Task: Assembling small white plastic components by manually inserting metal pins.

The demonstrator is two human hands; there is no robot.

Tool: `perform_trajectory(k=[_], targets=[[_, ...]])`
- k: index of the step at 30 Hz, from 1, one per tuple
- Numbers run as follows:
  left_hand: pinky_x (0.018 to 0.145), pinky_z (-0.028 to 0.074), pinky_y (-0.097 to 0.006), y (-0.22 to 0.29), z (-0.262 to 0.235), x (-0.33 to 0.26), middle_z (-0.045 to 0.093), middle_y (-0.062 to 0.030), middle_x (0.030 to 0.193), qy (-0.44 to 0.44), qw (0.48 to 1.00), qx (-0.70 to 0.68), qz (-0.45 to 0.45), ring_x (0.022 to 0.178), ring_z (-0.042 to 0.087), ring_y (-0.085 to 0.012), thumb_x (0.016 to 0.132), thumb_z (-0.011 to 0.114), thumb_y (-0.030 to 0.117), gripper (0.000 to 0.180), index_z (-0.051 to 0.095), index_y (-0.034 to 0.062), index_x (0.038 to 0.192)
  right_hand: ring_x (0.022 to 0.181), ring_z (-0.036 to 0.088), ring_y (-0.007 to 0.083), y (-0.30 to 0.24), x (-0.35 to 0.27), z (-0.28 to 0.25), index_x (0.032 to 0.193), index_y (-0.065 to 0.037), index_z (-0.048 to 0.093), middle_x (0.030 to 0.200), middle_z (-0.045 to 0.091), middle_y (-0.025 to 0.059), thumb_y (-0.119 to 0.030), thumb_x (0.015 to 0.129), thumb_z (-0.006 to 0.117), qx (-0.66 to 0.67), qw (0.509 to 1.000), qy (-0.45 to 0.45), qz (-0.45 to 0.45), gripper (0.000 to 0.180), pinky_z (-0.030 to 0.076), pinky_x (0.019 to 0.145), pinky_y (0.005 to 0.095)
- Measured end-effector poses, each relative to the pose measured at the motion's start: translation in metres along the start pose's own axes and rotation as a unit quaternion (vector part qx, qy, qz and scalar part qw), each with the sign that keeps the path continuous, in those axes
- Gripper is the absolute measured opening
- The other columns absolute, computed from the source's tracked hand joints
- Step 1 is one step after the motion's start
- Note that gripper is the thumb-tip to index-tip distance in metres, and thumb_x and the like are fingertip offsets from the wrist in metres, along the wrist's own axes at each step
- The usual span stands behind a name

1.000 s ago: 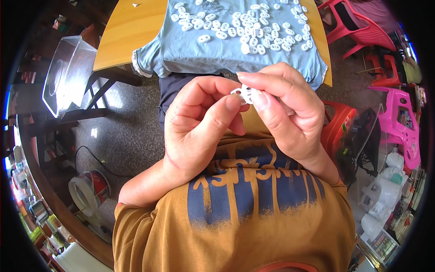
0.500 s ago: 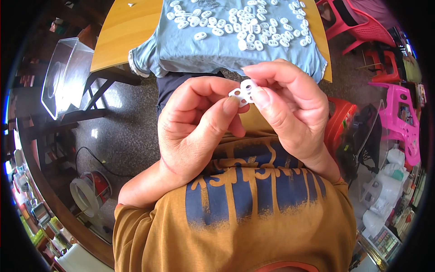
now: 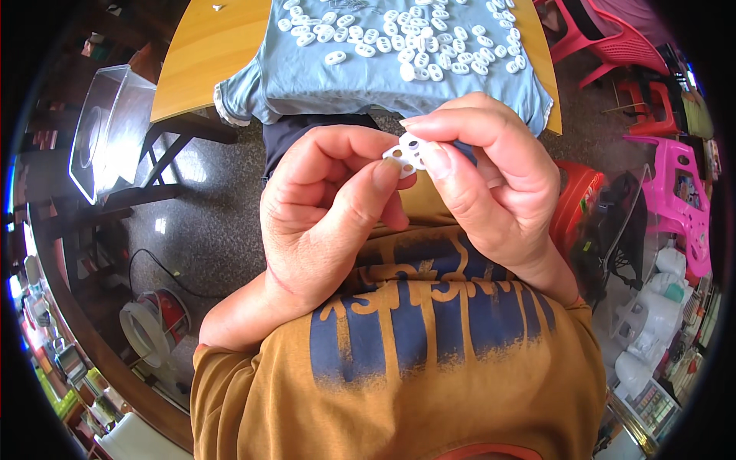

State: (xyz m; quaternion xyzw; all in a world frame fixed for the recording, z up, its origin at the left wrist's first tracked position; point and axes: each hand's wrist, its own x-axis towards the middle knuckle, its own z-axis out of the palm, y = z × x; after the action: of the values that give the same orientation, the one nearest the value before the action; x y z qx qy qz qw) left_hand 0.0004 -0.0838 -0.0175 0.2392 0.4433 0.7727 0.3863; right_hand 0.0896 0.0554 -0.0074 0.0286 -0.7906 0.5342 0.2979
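In front of my chest, both hands meet at a small white plastic piece with round holes (image 3: 406,162). My left hand (image 3: 330,192) pinches its left side between thumb and fingers. The thumb and forefinger of my right hand (image 3: 491,176) close on its upper right side. Whether it is one piece or two pressed together, I cannot tell, since fingertips cover part of it. Beyond the hands, many white oval pieces with holes (image 3: 406,55) lie scattered on a light blue shirt (image 3: 330,96).
The shirt is spread over a yellow wooden table (image 3: 207,54). A clear plastic box (image 3: 115,130) stands to the left. On the floor is a white and red round object (image 3: 152,326). Pink plastic chairs (image 3: 678,203) and a red stool (image 3: 648,111) are at the right.
Both hands have shifted very slightly up and left with the white piece. Their grip on it looks the same.
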Motion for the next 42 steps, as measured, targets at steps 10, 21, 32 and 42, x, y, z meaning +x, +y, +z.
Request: perform_trajectory(k=[10,21,32,42], targets=[[0.053,0.045,-0.022,-0.0009,0.0051,0.0006,0.060,-0.0106,0.083,0.024,1.000,0.017,0.008,0.060,0.054,-0.0131,0.084,0.055,0.007,0.017,0.051,-0.0016,0.098,0.074,0.051,0.0083,-0.0032,-0.0025,0.0021,0.098,0.006,0.056,0.087,0.057,0.0081,0.004,0.084,0.049,0.075,0.994,0.016,0.080,0.016,0.041,0.067,0.0189],[0.055,0.046,-0.020,-0.0024,0.0051,-0.0001,0.060,-0.0096,0.084,0.031,0.999,0.008,0.013,0.067,0.056,-0.0106,0.084,0.055,0.002,0.018,0.049,-0.0017,0.100,0.073,0.050,0.0072,-0.0002,-0.0028,0.0011,0.098,0.006,0.057,0.088,0.057,0.0075,0.004,0.084,0.049,0.055,0.997,0.006,0.056,0.016,0.039,0.065,0.0181],[0.050,0.044,-0.021,-0.0030,0.0053,-0.0016,0.060,-0.0090,0.081,0.058,0.998,0.031,0.019,0.062,0.056,-0.0117,0.083,0.057,0.006,0.019,0.050,-0.0005,0.099,0.072,0.047,0.0063,0.0018,-0.0038,-0.0003,0.099,0.006,0.057,0.086,0.056,0.0061,0.004,0.084,0.048,0.039,0.998,0.013,0.046,0.017,0.038,0.063,0.0173],[0.050,0.043,-0.021,-0.0040,0.0051,-0.0017,0.060,-0.0091,0.081,0.050,0.998,0.043,0.014,0.061,0.055,-0.0118,0.083,0.057,0.005,0.019,0.049,-0.0001,0.100,0.073,0.049,0.0064,0.0020,-0.0054,0.0020,0.098,0.005,0.057,0.086,0.056,0.0066,0.004,0.084,0.048,0.055,0.996,0.010,0.062,0.016,0.039,0.065,0.0176]])
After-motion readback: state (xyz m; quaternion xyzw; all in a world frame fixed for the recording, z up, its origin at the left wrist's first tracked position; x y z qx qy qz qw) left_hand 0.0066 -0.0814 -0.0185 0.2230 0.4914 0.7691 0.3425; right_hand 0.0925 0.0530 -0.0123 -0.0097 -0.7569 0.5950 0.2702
